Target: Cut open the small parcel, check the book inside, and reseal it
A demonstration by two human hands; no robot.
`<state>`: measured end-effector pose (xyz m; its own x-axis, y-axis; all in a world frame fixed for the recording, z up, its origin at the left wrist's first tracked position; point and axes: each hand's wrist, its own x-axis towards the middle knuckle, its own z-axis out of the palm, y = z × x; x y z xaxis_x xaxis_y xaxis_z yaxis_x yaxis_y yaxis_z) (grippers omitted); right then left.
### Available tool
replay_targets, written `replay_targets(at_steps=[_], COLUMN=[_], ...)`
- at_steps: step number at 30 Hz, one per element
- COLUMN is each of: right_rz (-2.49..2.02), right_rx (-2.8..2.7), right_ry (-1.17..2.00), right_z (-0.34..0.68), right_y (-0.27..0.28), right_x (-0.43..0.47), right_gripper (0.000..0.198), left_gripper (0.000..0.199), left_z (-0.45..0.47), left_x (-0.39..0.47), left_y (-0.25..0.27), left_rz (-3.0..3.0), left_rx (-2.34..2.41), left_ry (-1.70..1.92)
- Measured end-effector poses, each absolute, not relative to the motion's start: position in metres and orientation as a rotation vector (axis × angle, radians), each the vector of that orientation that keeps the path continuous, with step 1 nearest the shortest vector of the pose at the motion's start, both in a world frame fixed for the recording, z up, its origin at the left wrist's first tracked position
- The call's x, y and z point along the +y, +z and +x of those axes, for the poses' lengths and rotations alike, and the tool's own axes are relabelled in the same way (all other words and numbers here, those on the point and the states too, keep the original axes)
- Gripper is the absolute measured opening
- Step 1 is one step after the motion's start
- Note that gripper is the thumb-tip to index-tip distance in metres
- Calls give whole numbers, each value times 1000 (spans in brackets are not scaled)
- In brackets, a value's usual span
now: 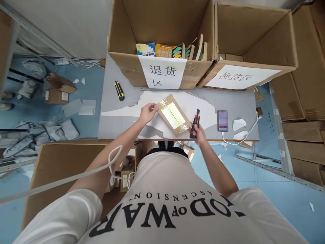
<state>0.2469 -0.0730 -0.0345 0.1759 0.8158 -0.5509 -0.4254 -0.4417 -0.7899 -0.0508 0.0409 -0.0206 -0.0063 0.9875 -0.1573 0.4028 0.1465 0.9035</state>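
Observation:
A flat cardboard parcel (166, 117) with a pale label and shiny clear tape lies tilted in front of me, over white paper on the table. My left hand (148, 113) pinches its upper left corner. In my right hand (199, 134) is a black and red utility knife (195, 123), pointing away from me, just beside the parcel's lower right end. Whether the blade is out I cannot make out. A second utility knife (119, 90), yellow and black, rests on the table to the left.
Two big open cartons stand at the table's back: a left carton (122, 64) holding several books (165, 51) and a right carton (256, 64). A phone (222, 120) with a white cable lies right. Another large carton (66, 166) stands lower left.

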Motion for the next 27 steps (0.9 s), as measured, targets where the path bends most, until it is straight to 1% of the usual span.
replay_targets(at_steps=[3,7,10,13,16,18,21,24,25,27], right_rz=[-1469,-1480,-1497,-1485,-1507,-1559,-1632,-1630,-1621,-1605], right_rx=[-568,-691,-725,-762,-846,-899,-945,-974,-986,-1009], right_ry=[1552,1639,1655,1614,1502,1445,1490,1559,1565,1565], right_z=[261,257,250,251,260,267,273,273,272,270], right_y=[-29,-28,-32,-36,-36,-32,-25,-17,-16,-13], right_x=[-20,30,39,29,3,-21,-57,-81,-84,-86], right_gripper=[32,27,26,32,44,52,65,83,86,86], left_gripper=[44,49,46,49,63,73,94,118,122,124], left_z=[-60,-62,-61,-62,-62,-59,-48,-36,-33,-29], left_x=[0,-41,-55,-56,-46,-33,-8,11,14,18], left_y=[-18,-32,-39,-34,-20,-10,1,5,4,3], left_rz=[1300,1144,1131,1227,1492,1771,2164,2367,2393,2405], left_rx=[1746,1830,1865,1921,1962,1881,1614,1453,1436,1429], left_ry=[808,770,731,641,612,573,347,66,-9,-112])
